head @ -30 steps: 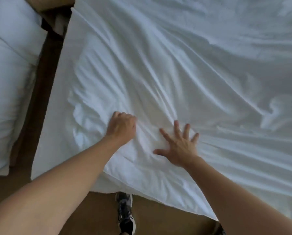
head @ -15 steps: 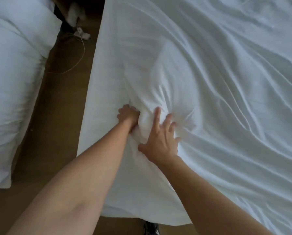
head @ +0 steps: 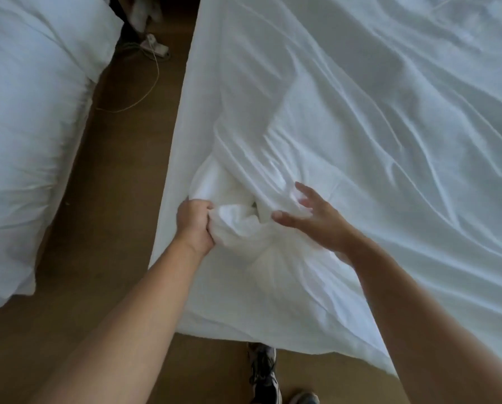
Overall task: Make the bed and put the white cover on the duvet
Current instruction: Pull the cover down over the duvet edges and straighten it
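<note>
A white duvet cover (head: pixel 360 118) lies wrinkled across the bed, filling the right and centre of the head view. Near its lower left corner the fabric is bunched into a thick fold (head: pixel 238 220). My left hand (head: pixel 195 224) grips that bunch, fingers curled tight round it. My right hand (head: pixel 311 218) hovers just right of the bunch with fingers spread and relaxed, holding nothing; whether it touches the fabric I cannot tell. Whether the duvet is inside the cover is hidden.
A second bed with white bedding (head: pixel 25 126) stands at the left, across a narrow strip of brown floor (head: pixel 118 199). A power strip (head: pixel 155 48) with a cord lies on the floor at the top. My shoes (head: pixel 262 371) show at the bottom.
My left hand has pulled the gripped fabric back toward the bed's near corner. My right hand has lifted off the bunch and opened its fingers. The view has shifted right.
</note>
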`<action>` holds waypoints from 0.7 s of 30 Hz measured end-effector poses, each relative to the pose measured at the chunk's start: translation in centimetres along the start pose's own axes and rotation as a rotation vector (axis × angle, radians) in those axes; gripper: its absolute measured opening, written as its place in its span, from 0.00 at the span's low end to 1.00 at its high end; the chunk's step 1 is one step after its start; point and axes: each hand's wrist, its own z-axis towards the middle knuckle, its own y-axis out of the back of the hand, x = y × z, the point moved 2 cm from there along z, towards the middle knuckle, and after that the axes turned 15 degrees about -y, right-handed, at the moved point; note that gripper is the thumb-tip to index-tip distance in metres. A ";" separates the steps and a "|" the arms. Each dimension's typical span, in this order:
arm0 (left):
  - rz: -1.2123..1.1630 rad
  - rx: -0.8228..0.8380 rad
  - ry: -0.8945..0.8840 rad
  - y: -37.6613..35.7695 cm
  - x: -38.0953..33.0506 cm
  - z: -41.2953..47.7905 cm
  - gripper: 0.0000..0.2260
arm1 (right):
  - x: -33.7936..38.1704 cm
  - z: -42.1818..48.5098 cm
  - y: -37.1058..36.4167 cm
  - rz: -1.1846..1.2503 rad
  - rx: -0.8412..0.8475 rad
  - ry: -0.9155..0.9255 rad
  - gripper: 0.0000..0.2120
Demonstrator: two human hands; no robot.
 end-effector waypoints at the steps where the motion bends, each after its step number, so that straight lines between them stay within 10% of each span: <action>1: 0.032 -0.053 -0.012 3.5 -1.2 -1.1 0.17 | -0.4 -1.0 -1.4 -0.080 -0.029 0.047 0.56; 8: 0.173 -0.201 0.145 17.9 -1.4 -9.6 0.14 | -4.2 -4.3 -11.6 -0.652 -0.425 0.026 0.47; 13: 0.557 0.162 0.161 17.0 5.5 -11.1 0.25 | -6.2 -8.0 -17.1 -0.528 -0.577 0.558 0.24; 16: 0.612 0.203 0.105 17.6 5.0 -8.9 0.31 | -5.9 -8.9 -20.0 -0.438 -0.364 0.470 0.19; 21: 0.605 0.154 -0.204 17.0 1.5 -4.0 0.39 | -4.2 -7.8 -22.1 -0.443 -0.527 0.433 0.20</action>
